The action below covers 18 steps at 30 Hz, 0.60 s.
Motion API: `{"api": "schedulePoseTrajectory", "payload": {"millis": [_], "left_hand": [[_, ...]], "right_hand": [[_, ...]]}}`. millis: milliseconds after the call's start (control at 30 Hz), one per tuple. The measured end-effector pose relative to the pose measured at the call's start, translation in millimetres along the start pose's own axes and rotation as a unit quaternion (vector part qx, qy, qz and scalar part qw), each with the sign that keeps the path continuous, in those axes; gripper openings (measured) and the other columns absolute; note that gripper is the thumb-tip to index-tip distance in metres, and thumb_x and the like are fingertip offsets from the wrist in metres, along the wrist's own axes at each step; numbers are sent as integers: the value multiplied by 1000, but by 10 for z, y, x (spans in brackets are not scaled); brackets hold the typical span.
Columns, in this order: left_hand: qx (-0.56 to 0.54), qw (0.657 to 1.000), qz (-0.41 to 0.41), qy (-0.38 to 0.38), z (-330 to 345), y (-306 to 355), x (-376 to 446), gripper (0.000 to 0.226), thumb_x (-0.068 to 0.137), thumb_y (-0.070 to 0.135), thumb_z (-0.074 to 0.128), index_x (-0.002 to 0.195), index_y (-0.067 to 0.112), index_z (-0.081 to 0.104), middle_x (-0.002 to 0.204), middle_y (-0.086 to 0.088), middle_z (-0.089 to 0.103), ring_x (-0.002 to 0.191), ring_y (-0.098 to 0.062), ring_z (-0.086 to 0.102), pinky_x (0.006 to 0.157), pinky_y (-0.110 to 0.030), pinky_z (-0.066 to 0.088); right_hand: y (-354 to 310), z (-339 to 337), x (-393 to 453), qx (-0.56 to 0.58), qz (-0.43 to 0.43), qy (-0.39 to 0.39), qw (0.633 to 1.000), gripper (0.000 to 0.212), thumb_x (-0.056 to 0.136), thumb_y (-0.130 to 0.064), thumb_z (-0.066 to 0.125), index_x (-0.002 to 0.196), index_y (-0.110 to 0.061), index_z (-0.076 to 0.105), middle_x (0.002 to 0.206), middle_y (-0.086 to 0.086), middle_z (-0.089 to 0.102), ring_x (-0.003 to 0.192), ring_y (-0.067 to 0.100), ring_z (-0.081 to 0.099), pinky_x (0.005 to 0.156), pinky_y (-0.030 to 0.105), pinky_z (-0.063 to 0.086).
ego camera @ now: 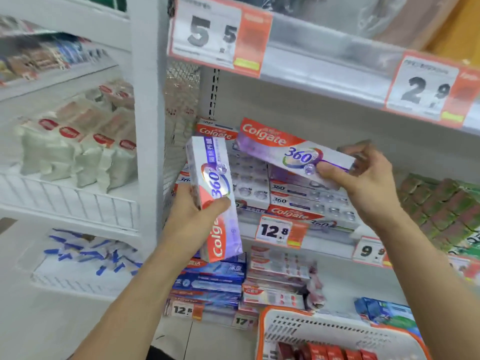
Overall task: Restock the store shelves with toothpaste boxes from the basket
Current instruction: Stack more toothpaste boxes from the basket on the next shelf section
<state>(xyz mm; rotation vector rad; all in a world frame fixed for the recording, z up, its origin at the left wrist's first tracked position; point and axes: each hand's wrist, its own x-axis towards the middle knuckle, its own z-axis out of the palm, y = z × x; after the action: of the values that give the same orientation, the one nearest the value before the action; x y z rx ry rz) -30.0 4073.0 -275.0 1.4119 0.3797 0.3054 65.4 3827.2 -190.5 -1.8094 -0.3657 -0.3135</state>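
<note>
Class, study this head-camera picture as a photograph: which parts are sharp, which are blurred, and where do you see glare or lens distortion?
Head view: the two Colgate boxes, one in the left hand and one in the right hand, read clearly; the bagged goods at far left are smeared; glare whitens the upright box near its middle; the upper shelf edge slants steeply, as wide-angle lenses do.

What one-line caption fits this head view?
Each hand, left and right, holds a Colgate box before the stacked shelf, basket below.
</note>
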Motion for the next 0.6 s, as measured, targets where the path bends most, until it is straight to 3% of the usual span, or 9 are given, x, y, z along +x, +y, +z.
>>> {"api": "schedulePoseTrajectory", "payload": {"millis": [67, 167, 300, 467, 600], "left_hand": [[12, 1000, -2, -2, 7, 27, -46, 27, 86, 17, 75, 103, 21, 55, 92, 6, 70, 82, -14, 70, 77, -34, 54], [22, 1000, -16, 5, 20, 31, -97, 22, 87, 20, 75, 98, 25, 56, 89, 6, 70, 80, -14, 71, 74, -32, 56], [60, 997, -40, -19, 14, 5, -108, 33, 86, 29, 76, 112, 26, 55, 93, 5, 73, 80, -13, 73, 74, -34, 57], [75, 996, -44, -32, -19, 1, -78, 37, 86, 32, 75, 115, 29, 53, 98, 6, 72, 83, -13, 72, 71, -30, 56], [72, 996, -44, -37, -34, 6, -40, 32, 87, 31, 75, 108, 31, 52, 93, 8, 71, 81, -11, 71, 70, -29, 55]], "right_hand": [[-11, 193, 159, -37, -26, 4, 999, 40, 68, -14, 91, 86, -24, 56, 87, 1, 67, 71, 6, 62, 66, 26, 53], [-79, 503, 432, -96, -82, -47, 991, 39, 68, -12, 92, 85, -20, 58, 89, 3, 65, 72, -1, 63, 67, 19, 52], [-34, 838, 782, -142, -80, -134, 977, 41, 67, -14, 92, 85, -24, 57, 94, 5, 71, 79, 22, 67, 69, 38, 53], [62, 991, 993, -261, -90, -181, 944, 42, 67, -31, 92, 92, -20, 60, 96, -4, 66, 88, 20, 62, 76, 36, 51], [138, 1029, 1146, -342, -118, -228, 904, 37, 73, -32, 86, 102, -25, 65, 105, -9, 63, 102, 16, 59, 91, 37, 50]]}}
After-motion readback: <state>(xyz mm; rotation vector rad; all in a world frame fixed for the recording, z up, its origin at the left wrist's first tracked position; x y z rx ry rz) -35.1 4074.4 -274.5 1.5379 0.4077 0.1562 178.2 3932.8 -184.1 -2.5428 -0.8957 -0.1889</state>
